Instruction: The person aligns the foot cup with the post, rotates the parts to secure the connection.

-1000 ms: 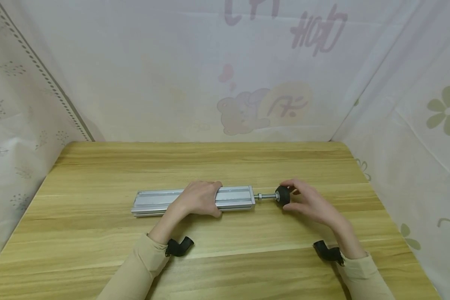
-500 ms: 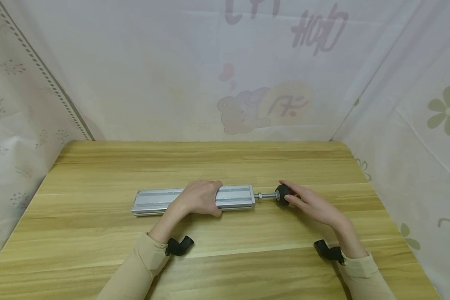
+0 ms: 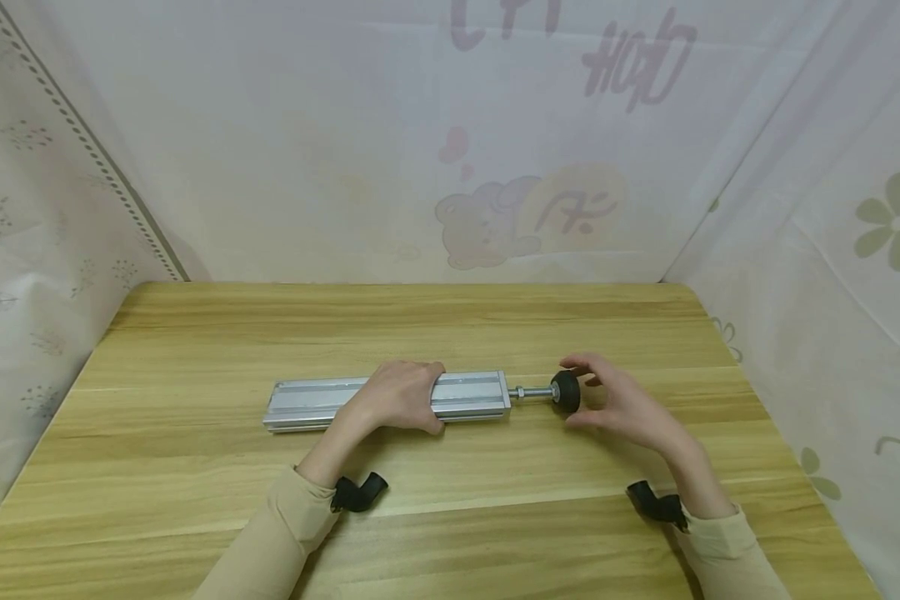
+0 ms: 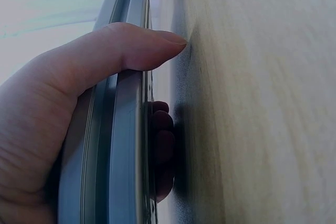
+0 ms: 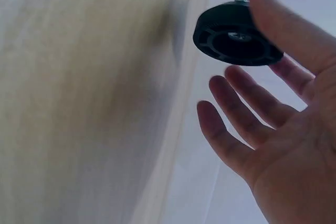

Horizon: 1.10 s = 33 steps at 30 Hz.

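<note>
Right hand (image 3: pixel 621 402) has opened since the last frame, fingers spread loosely around the black foot (image 3: pixel 566 391), thumb touching. Left hand (image 3: pixel 399 396) grips the aluminium rail (image 3: pixel 468 394) mid-bench (image 3: pixel 195 333); open wood toward every edge.

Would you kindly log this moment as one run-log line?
left hand: grips aluminium rail | right hand: open, thumb by black foot | table: wooden

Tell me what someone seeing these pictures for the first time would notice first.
A long silver aluminium extrusion bar lies across the middle of the light wooden table, with the left hand gripping it near its centre. From its right end a thin threaded metal rod leads to a round black plastic foot, which the right hand cups with spread fingers.
</note>
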Motion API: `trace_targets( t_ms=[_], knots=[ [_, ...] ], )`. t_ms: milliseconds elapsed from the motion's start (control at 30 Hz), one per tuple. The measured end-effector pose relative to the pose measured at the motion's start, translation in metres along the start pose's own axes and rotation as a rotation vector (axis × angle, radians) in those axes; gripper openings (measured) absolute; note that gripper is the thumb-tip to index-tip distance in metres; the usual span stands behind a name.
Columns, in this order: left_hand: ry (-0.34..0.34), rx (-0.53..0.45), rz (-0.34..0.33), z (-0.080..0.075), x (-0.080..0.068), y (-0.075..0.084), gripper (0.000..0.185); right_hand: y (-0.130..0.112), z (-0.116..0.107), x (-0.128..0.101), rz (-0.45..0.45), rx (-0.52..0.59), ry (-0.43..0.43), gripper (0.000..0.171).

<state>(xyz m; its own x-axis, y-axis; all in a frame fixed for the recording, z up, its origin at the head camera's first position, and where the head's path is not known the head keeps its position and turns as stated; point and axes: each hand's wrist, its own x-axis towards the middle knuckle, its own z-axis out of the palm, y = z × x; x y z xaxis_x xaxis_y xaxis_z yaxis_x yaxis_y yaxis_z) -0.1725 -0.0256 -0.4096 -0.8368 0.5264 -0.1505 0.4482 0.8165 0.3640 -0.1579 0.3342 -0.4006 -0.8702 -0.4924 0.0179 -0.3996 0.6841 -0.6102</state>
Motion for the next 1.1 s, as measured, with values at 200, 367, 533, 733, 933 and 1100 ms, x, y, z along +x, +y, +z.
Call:
trace_targets(
  t_ms=[200, 367, 533, 733, 933, 1100],
  knots=[
    [0.003, -0.007, 0.000, -0.0002, -0.0006, 0.0001, 0.045, -0.0014, 0.0058, 0.0035, -0.066, -0.056, 0.063, 0.074],
    [0.004, -0.007, -0.002, 0.0007, -0.0004, -0.0004, 0.045, 0.0006, 0.0072, 0.0035, -0.072, -0.057, 0.077, 0.069],
    [0.007, -0.010, 0.001, 0.0012, -0.0002, -0.0007, 0.045, 0.0018, 0.0033, -0.0001, -0.034, -0.032, 0.033, 0.060],
    [0.005, -0.009, 0.004, 0.0007, -0.0005, -0.0011, 0.044, 0.0016, -0.0008, -0.0035, 0.051, -0.035, -0.092, 0.057],
    [0.007, -0.008, 0.006, 0.0007, -0.0005, -0.0012, 0.044, 0.0043, 0.0002, -0.0031, 0.072, -0.019, -0.118, 0.058],
    [0.004, -0.012, 0.006, 0.0003, -0.0004, -0.0007, 0.044, 0.0037, -0.0018, -0.0047, 0.094, 0.002, -0.119, 0.064]
  ],
)
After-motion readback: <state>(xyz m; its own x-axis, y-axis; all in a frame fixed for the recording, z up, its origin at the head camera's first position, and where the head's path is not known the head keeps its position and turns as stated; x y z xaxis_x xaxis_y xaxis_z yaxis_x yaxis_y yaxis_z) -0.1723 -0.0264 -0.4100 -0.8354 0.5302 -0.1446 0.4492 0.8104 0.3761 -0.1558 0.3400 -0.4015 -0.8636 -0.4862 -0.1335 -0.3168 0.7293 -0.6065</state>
